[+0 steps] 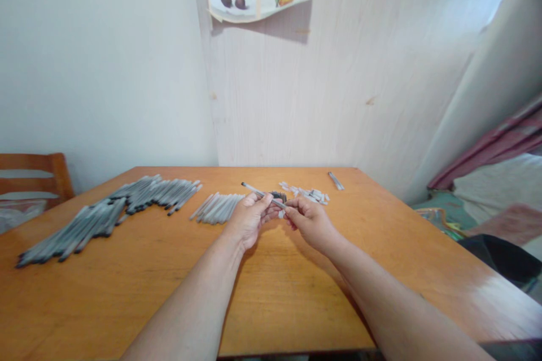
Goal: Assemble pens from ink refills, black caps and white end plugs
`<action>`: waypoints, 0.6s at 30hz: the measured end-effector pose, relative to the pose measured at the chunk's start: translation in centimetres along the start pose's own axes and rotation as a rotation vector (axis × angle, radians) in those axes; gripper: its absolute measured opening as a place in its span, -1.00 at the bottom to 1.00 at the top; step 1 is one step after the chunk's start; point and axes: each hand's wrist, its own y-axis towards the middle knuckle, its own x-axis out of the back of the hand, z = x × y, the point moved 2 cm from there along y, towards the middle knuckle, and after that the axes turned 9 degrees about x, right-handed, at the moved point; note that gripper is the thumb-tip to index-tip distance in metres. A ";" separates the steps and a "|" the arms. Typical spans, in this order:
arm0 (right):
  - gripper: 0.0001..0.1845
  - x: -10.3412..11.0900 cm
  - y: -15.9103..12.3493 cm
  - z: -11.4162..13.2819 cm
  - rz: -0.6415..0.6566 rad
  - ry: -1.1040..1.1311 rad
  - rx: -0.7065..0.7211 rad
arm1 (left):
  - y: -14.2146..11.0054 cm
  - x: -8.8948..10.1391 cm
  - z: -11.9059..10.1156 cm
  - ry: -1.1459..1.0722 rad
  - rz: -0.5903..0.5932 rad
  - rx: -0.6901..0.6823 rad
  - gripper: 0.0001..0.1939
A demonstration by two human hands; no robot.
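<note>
My left hand point(249, 217) is closed around a slim pen point(251, 187) with a clear barrel and a dark far end, held slanting above the table. My right hand point(311, 220) pinches the pen's near end, its thumb and forefinger pressed together. A small whitish piece point(281, 214) shows between the hands; its kind is unclear. Just behind the fingers lies a cluster of small dark parts point(278, 196), partly hidden. Beside my left hand is a row of whitish tubes point(217, 208). Small clear-white pieces, perhaps pen caps point(313, 196), are scattered beyond my right hand.
Dark-tipped pens lie in a near pile point(80, 231) and a far pile point(169, 192) at the left of the wooden table point(271, 304). A few pens point(336, 180) lie at the back right. A wooden chair point(59, 177) stands left; a black bag-like object point(502, 256) is at right.
</note>
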 end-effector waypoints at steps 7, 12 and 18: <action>-0.77 0.0 -0.1 -0.1 -0.007 0.022 -0.001 | 0.1 0.1 0.2 -0.036 0.008 0.026 -0.88; -0.76 0.1 0.0 -0.2 0.001 0.007 0.008 | 0.1 0.0 0.2 -0.038 0.007 0.031 -0.87; -0.78 0.2 -0.1 0.7 -0.016 -0.007 0.029 | -0.1 -0.2 0.2 -0.043 0.006 0.036 -0.87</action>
